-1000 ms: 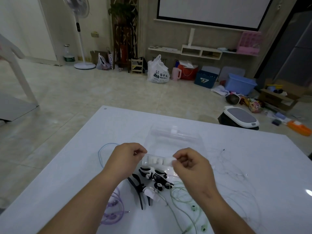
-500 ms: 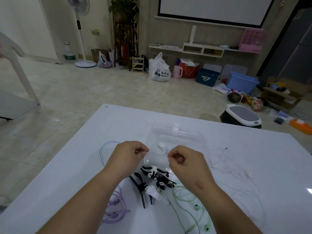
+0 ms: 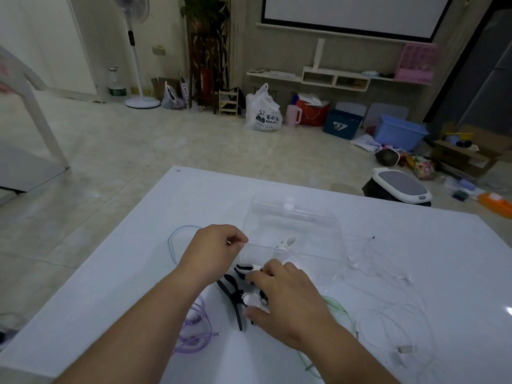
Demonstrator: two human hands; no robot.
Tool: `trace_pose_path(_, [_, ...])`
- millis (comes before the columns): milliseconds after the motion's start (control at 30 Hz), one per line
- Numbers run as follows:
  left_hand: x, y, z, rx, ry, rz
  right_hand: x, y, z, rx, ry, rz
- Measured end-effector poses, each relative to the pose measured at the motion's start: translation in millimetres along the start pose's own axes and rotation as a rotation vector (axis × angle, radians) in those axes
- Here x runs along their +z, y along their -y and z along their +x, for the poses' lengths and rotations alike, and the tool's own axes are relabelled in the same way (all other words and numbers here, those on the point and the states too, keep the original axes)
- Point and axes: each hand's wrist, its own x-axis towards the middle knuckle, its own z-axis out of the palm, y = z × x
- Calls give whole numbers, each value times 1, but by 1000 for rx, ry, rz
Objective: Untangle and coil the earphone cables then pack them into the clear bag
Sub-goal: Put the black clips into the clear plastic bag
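A clear zip bag (image 3: 304, 231) lies flat on the white table (image 3: 415, 245), with a small white piece (image 3: 285, 241) inside it. My left hand (image 3: 213, 253) pinches the bag's near left edge. My right hand (image 3: 288, 297) is spread over a pile of black and white clips (image 3: 235, 289) just in front of the bag, its fingertips touching them. A purple earphone cable (image 3: 194, 331) lies under my left forearm. A light blue cable (image 3: 173, 242) loops to the left, a green cable (image 3: 339, 309) shows right of my right wrist, and thin white cables (image 3: 388, 273) spread to the right.
The table's far edge (image 3: 277, 181) runs just beyond the bag, and its left edge slants toward me. Past it is tiled floor with a white and grey scale (image 3: 401, 187), bins, bags and a standing fan (image 3: 138, 51).
My right hand has let go of the bag's edge and dropped toward me onto the clip pile. My left hand still pinches the bag.
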Motion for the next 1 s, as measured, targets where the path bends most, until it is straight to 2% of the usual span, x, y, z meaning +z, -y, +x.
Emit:
trace_pose_path(333, [-1, 0, 0, -9, 2, 3, -22, -6, 2, 88, 20, 179])
trace_pose_path(433, [-1, 0, 0, -25, 8, 4, -43, -13, 4, 127, -141, 362])
trace_pose_path(567, [-2, -1, 0, -29, 12, -9, -63, -20, 7, 252, -461, 729])
trace_pose_path(700, [-2, 0, -1, -48, 19, -49, -58, -25, 20, 352, -633, 793])
trace_pose_path(767, [-3, 0, -1, -47, 20, -49, -52, -28, 26, 373, -604, 775])
trace_pose_path(900, [-3, -1, -1, -45, 19, -59, -41, -27, 27, 359, -371, 703])
trace_pose_path(1000, [-5, 0, 0, -47, 25, -50, -40, -18, 20, 312, -436, 581])
